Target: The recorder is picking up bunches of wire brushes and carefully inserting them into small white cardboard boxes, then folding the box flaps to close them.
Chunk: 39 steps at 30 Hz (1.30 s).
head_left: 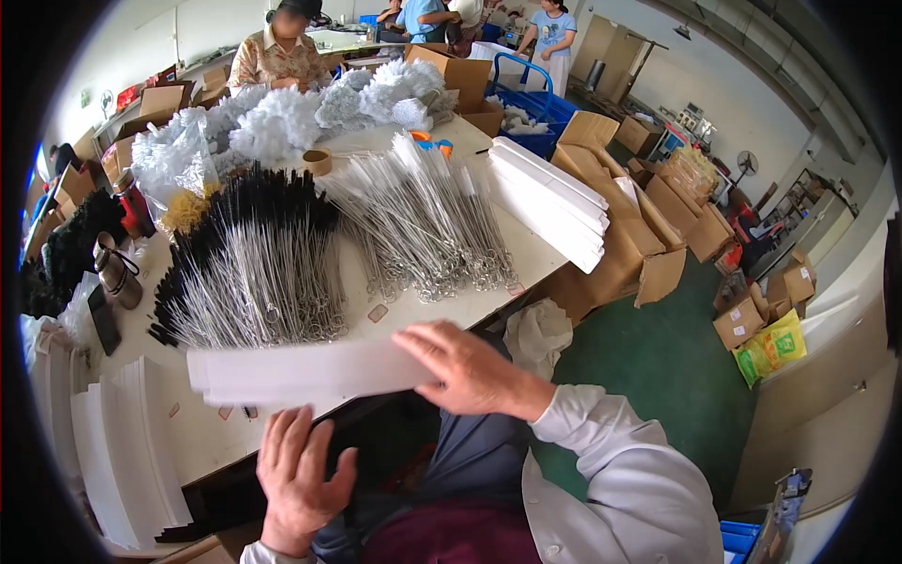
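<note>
My right hand (465, 367) grips one end of a long, flat white carton (291, 371), which lies level across the table's near edge. Just below the carton's left half, my left hand (301, 470) is empty, its fingers stretched and thumb apart. Beyond the carton lies a big pile of twisted-wire brushes with black bristles (268, 263), looped wire ends toward me. Right of it is a second pile of wire brushes with white bristles (423, 221). Whether anything is inside the carton I cannot tell.
Stacked white cartons (550, 202) lie at the table's right; more white strips (132, 451) stand at the near left. Clear bags of white brushes (282, 122), a tape roll (318, 162), a steel flask (116, 274) and brown boxes (615, 221) surround the piles. A co-worker (287, 52) sits opposite.
</note>
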{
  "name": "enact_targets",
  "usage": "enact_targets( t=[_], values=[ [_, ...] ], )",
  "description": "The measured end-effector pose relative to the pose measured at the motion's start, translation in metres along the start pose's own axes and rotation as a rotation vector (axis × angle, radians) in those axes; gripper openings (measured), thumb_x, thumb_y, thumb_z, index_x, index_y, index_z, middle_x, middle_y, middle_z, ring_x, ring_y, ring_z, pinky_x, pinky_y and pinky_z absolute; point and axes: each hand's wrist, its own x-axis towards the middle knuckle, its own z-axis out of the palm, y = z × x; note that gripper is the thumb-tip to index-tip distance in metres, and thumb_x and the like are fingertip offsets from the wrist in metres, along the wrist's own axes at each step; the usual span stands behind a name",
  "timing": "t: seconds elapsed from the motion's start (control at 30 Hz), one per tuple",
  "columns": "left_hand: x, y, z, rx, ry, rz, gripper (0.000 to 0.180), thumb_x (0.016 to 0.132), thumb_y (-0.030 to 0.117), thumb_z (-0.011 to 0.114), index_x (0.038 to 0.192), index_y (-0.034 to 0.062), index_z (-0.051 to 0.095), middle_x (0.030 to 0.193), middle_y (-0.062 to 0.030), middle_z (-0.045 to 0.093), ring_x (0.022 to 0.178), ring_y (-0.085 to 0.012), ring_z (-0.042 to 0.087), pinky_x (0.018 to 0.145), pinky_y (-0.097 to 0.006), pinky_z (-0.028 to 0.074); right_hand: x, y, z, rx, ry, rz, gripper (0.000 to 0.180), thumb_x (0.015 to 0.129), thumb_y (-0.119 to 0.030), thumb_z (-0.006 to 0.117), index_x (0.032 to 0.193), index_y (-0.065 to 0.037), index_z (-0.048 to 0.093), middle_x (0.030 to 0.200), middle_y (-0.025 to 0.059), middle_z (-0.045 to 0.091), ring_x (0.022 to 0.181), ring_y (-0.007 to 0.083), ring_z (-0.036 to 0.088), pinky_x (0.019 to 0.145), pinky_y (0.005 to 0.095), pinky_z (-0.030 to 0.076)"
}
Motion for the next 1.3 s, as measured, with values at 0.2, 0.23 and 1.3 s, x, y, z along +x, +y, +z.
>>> enact_targets(
  t=[0.2, 0.23, 1.3],
  values=[
    [0.007, -0.005, 0.042, 0.122, -0.207, -0.059, 0.073, 0.076, 0.026, 0.084, 0.136, -0.0061, 0.055, 0.141, -0.0303, 0.054, 0.135, -0.0489, 0.047, 0.119, -0.059, 0.033, 0.003, -0.026, 0.042, -0.016, -0.098, -0.167, 0.069, 0.080, -0.011, 0.076, 0.142, 0.009, 0.052, 0.138, 0.0205, 0.054, 0.126, 0.0349, 0.055, 0.110, 0.0435, 0.047],
    [0.005, -0.007, 0.046, 0.114, -0.236, -0.042, 0.076, 0.075, 0.024, 0.085, 0.136, -0.0078, 0.053, 0.140, -0.0312, 0.054, 0.132, -0.0475, 0.050, 0.118, -0.058, 0.034, 0.003, -0.029, 0.043, 0.001, -0.075, -0.182, 0.063, 0.081, -0.009, 0.073, 0.138, 0.011, 0.054, 0.135, 0.0217, 0.057, 0.124, 0.0353, 0.057, 0.109, 0.0429, 0.047],
    [-0.040, -0.029, 0.079, 0.164, -0.265, -0.182, 0.067, 0.072, 0.018, 0.082, 0.128, -0.0052, 0.053, 0.104, -0.0150, 0.060, 0.094, -0.0312, 0.064, 0.082, -0.042, 0.054, -0.022, -0.049, 0.095, 0.073, 0.167, 0.224, 0.058, 0.083, -0.011, 0.081, 0.135, 0.003, 0.060, 0.127, 0.0191, 0.056, 0.109, 0.0348, 0.059, 0.094, 0.0420, 0.051]
  ],
)
